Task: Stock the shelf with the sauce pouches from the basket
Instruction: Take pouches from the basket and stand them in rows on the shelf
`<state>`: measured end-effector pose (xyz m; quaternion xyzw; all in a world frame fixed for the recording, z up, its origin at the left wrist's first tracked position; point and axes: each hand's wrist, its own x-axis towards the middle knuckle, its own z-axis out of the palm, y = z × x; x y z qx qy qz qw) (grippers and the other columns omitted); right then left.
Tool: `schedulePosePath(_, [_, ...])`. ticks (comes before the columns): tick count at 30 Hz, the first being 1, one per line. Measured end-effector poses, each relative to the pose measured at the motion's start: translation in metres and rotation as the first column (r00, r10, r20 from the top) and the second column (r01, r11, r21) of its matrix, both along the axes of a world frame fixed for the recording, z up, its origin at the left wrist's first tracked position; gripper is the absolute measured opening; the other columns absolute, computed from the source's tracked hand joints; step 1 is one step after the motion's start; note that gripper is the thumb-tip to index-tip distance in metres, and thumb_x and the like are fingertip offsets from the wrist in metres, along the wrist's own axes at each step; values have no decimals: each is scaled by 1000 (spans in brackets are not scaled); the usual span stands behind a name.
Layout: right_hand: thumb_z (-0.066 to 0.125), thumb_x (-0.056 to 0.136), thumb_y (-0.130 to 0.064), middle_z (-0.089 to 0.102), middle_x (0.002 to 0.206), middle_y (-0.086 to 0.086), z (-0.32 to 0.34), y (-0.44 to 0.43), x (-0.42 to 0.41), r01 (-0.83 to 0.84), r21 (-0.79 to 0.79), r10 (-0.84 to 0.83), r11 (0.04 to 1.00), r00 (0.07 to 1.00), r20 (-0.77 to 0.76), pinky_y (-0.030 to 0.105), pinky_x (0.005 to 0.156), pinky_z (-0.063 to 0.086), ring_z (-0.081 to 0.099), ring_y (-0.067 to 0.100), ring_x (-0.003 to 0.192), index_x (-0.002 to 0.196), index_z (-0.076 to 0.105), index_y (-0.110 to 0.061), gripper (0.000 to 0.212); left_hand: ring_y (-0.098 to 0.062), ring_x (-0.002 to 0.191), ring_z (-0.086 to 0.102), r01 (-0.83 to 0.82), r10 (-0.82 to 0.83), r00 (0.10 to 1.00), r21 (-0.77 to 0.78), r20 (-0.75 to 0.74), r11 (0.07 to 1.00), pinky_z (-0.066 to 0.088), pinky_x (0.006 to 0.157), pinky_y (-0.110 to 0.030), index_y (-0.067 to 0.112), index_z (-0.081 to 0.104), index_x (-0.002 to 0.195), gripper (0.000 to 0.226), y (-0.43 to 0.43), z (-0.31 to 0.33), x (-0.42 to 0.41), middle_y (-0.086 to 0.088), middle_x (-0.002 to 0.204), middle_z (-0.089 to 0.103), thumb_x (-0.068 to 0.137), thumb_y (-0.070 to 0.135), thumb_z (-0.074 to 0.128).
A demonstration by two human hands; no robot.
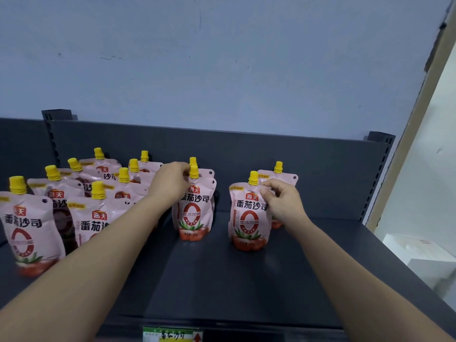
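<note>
I read 海天 番茄沙司 on each pouch | I count 12 pouches (29, 225) upright on shelf (222, 280): 8 left, 2 middle, 2 right | left hand (170, 183) pinches middle front pouch (193, 213) beside its yellow cap (194, 171) | right hand (283, 201) grips right front pouch (248, 218) at its top edge | shelf tag (170, 335): handwritten 番茄沙司

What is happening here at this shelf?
A person is putting pink sauce pouches on a dark shelf. The left hand holds the middle pouch at its top, next to the yellow cap. The right hand pinches the upper edge of the right pouch. Both pouches stand upright on the shelf. A group of pouches already stands at the left. The basket is not in view.
</note>
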<state>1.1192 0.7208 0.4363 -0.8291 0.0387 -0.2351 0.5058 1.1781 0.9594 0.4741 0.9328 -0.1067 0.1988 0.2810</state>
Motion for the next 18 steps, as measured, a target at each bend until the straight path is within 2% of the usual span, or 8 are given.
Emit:
schedulePosePath(3, [56, 94, -14, 68, 110, 4, 0, 0, 0, -2, -8, 2, 1000, 1000, -2, 43, 87, 55, 63, 23, 104, 97, 70, -17, 14, -28, 105, 58, 13, -14, 998, 18, 58, 1000, 51, 85, -40, 15, 59, 116, 36, -1, 2, -2, -8, 111, 64, 82, 5, 63])
schedulePosePath(6, [56, 94, -14, 69, 109, 4, 0, -2, -2, -5, -6, 5, 1000, 1000, -6, 38, 82, 54, 63, 23, 101, 96, 69, -17, 14, -28, 122, 40, -5, -11, 987, 102, 161, 995, 36, 98, -42, 20, 46, 132, 59, -14, 12, -10, -7, 127, 48, 77, 9, 62])
schedulePosePath(9, [56, 94, -14, 69, 103, 3, 0, -6, -5, -4, -6, 4, 1000, 1000, 2, 29, 69, 50, 64, 20, 93, 96, 69, -17, 14, -24, 131, 29, 105, -138, 957, 138, 256, 985, 25, 105, -41, 25, 52, 131, 48, -41, 28, -20, -2, 133, 45, 85, 15, 57])
schedulePosePath(12, [57, 94, -12, 68, 92, -1, 1, -13, -12, 5, -5, -5, 1000, 1000, 15, 30, 66, 51, 63, 18, 83, 90, 69, -19, 14, -24, 131, 35, 229, -274, 942, 222, 194, 948, 31, 106, -42, 24, 60, 126, 33, -69, 35, -15, -1, 134, 52, 94, 19, 53])
schedulePosePath(14, [58, 93, -12, 67, 88, -3, 1, -17, -16, 12, 4, -12, 1000, 1000, 18, 36, 72, 55, 64, 19, 83, 86, 68, -23, 16, -25, 128, 42, 282, -321, 939, 254, 124, 925, 37, 105, -41, 20, 61, 125, 31, -87, 36, -8, -3, 132, 56, 96, 18, 51])
schedulePosePath(18, [58, 93, -15, 66, 89, -5, -2, -24, -20, 14, -38, -12, 999, 999, 33, 34, 73, 52, 62, 18, 86, 95, 70, -18, 13, -23, 121, 53, 373, -379, 925, 186, -3, 909, 42, 101, -35, 15, 62, 125, 32, -119, 30, 3, -3, 131, 60, 97, 13, 47])
